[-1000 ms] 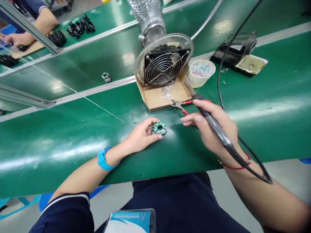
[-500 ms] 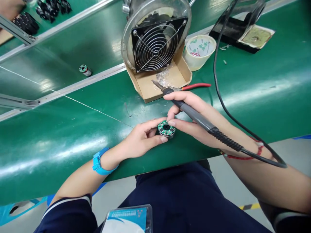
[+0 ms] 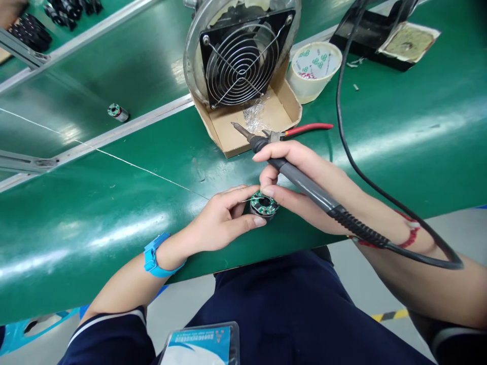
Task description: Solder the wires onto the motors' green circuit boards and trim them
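My left hand (image 3: 218, 220) is closed around the side of a small motor (image 3: 265, 207) topped by a ring-shaped green circuit board with a dark centre hole. A thin solder wire (image 3: 152, 174) runs in from the left to this hand, and its end shows over the board. In my right hand (image 3: 300, 175) lies a soldering iron (image 3: 310, 186), its tip pointing up and left, away from the motor. The right thumb and a fingertip pinch at the board's upper edge; whatever is between them is too small to make out.
Behind my hands, a cardboard tray (image 3: 234, 144) with wire clippings sits under a caged fan (image 3: 242, 71). Red-handled cutters (image 3: 308, 129), a tape roll (image 3: 302, 91) and a sponge stand (image 3: 409, 45) are nearby. The iron's cable (image 3: 338, 101) loops at right. Another motor (image 3: 118, 112) stands beyond the rail.
The view has shifted slightly. The motor sits a little further right in view, and the iron's tip has swung slightly left and up. Both hands keep their hold.
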The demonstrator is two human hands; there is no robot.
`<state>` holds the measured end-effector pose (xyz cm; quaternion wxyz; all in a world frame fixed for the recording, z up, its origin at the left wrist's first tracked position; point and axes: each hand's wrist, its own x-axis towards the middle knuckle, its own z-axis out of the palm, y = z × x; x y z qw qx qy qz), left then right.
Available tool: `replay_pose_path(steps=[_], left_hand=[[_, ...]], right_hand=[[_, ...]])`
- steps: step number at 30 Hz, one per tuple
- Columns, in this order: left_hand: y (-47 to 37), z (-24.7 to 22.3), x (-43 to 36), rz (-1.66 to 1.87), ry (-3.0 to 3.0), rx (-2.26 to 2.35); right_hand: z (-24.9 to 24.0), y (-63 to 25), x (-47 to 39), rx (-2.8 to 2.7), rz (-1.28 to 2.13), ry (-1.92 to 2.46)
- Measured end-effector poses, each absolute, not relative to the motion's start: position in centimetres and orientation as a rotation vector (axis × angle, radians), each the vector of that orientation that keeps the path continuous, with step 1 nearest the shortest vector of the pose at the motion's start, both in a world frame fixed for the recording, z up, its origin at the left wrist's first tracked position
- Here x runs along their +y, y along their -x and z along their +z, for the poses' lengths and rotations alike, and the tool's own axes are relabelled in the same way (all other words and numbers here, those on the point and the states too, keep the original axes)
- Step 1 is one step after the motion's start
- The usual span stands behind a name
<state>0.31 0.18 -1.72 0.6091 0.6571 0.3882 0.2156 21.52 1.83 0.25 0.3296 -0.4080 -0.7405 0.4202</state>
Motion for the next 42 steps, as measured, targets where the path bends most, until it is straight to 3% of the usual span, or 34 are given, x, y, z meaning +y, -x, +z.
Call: replay_pose_path(steps=[5, 13, 22, 30, 42], left_hand=[[-0.6, -2.2, 0.3, 0.527, -1.597, 0.936], [-1.3, -3.9, 1.4, 0.586, -1.81, 1.21], [-0.7, -5.3, 2.3, 0.578, -1.9, 1.262], [-1.5, -5.9, 1.7, 0.614, -2.032, 1.29], [-1.2, -5.7, 1.5, 0.676, -1.856, 1.273]], right_hand=[[-1.0, -21.6, 1.5, -1.874, 1.109, 0.957], [-4.2, -20.9, 1.0, -2.049, 0.664, 1.252], [-4.7, -20.4, 1.5, -2.226, 0.441, 1.168], [-2.8, -19.6, 0.9, -2.613, -0.139, 1.079], [-2.5, -20.0, 1.3, -2.571, -0.193, 1.07]])
